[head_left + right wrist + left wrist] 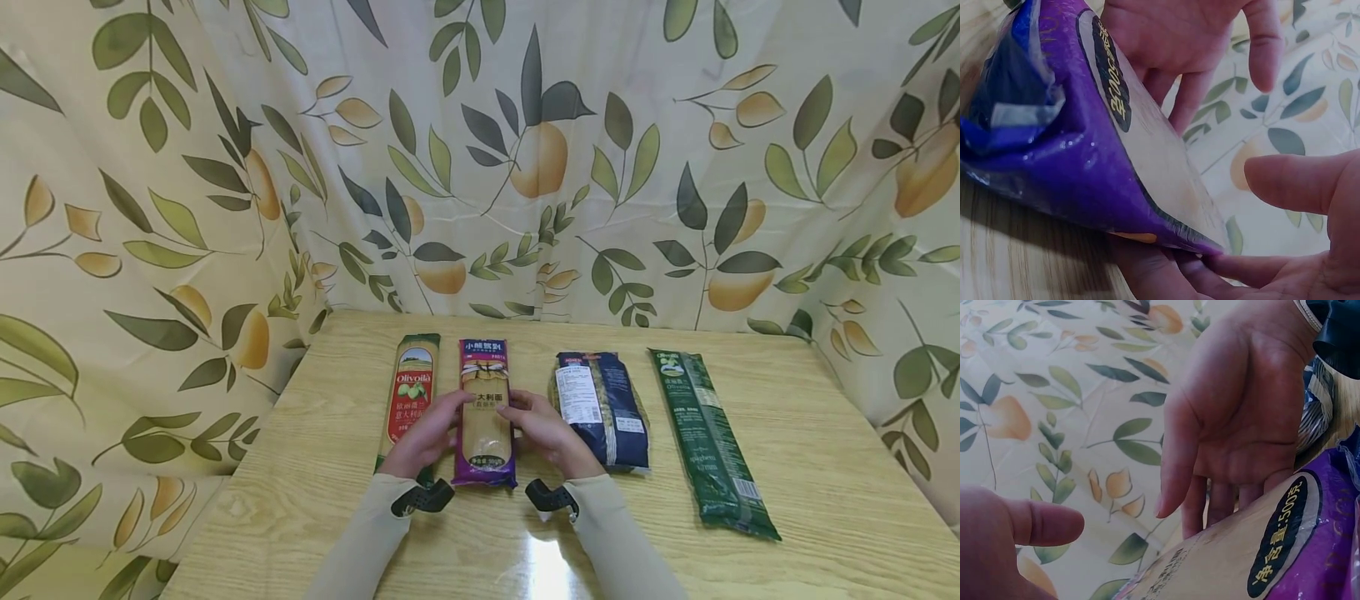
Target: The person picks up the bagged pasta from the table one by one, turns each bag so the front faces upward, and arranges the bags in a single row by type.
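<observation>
A purple-ended bag of spaghetti [487, 442] with a clear middle lies lengthwise between my two hands. At its left edge is my left hand [423, 437], fingers extended along the side and thumb held above it. On the opposite edge, my right hand [551, 433] has its fingertips tucked under the bag. The right wrist view shows the right thumb [1291, 184] raised apart from the wrapper. Across the bag in that view, the left hand [1172, 37] has its fingers partly hidden behind it. In the left wrist view, the left thumb [1047, 522] is also raised.
Left of the hands lies a red and green Olivoila spaghetti pack [412, 387], partly covered by the left forearm. A dark blue pasta bag [618, 408] and a long green spaghetti pack [712, 442] lie to the right. A patterned curtain [480, 167] borders the wooden table [300, 483].
</observation>
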`<state>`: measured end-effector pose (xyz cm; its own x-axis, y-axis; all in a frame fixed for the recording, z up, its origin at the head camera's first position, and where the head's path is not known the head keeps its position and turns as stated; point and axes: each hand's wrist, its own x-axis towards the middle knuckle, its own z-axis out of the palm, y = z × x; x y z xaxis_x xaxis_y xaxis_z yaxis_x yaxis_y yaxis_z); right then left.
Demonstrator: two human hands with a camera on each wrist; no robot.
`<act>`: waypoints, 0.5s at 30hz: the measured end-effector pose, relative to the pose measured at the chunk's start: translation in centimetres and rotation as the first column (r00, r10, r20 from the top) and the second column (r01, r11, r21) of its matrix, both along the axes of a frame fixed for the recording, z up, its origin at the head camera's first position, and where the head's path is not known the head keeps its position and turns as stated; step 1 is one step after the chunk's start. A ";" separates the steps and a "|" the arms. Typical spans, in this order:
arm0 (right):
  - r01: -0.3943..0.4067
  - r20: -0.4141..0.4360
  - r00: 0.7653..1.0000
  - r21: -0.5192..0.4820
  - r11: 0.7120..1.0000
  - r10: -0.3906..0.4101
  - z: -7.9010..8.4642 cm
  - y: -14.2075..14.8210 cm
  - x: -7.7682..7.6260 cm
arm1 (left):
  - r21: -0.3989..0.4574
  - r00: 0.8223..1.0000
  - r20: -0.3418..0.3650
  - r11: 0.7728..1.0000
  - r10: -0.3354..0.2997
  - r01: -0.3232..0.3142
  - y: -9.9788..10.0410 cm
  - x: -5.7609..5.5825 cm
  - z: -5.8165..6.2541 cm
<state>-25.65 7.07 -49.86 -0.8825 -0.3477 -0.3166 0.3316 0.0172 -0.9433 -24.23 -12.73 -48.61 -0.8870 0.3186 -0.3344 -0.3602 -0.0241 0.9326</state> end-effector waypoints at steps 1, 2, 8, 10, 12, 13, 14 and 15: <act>-0.002 0.000 1.000 -0.002 1.000 0.002 0.0 0.0 0.0 | -0.004 1.000 -0.002 1.000 -0.001 0.001 0.0 0.0 0.0; -0.004 0.000 1.000 -0.004 1.000 0.004 0.0 -0.1 0.0 | -0.008 1.000 -0.005 1.000 -0.001 0.001 0.0 0.0 0.0; 0.000 -0.041 0.999 0.053 0.999 0.003 -0.1 -0.2 0.0 | -0.022 1.000 -0.001 1.000 0.012 -0.012 0.1 -0.1 0.0; 0.011 -0.058 0.998 0.079 0.997 -0.006 -0.2 -0.2 0.0 | -0.024 1.000 0.001 1.000 0.015 -0.014 0.1 -0.1 0.1; 0.015 -0.068 0.998 0.086 0.996 -0.009 -0.2 -0.3 0.1 | -0.024 1.000 0.002 1.000 0.014 -0.014 0.1 -0.1 0.1; 0.015 -0.073 0.997 0.091 0.996 -0.009 -0.2 -0.3 0.1 | -0.025 1.000 0.002 1.000 0.014 -0.014 0.1 -0.1 0.1; 0.015 -0.075 0.997 0.092 0.996 -0.008 -0.3 -0.3 0.0 | -0.025 1.000 0.002 1.000 0.014 -0.014 0.1 -0.1 0.1; 0.019 -0.075 0.997 0.092 0.996 -0.012 -0.2 -0.4 0.0 | -0.026 1.000 0.001 1.000 0.013 -0.013 0.1 0.0 0.1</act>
<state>-25.62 6.68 -50.10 -0.9099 -0.3063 -0.2799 0.2614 0.1008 -0.9599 -24.25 -12.61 -48.47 -0.8907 0.2980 -0.3433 -0.3611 -0.0048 0.9325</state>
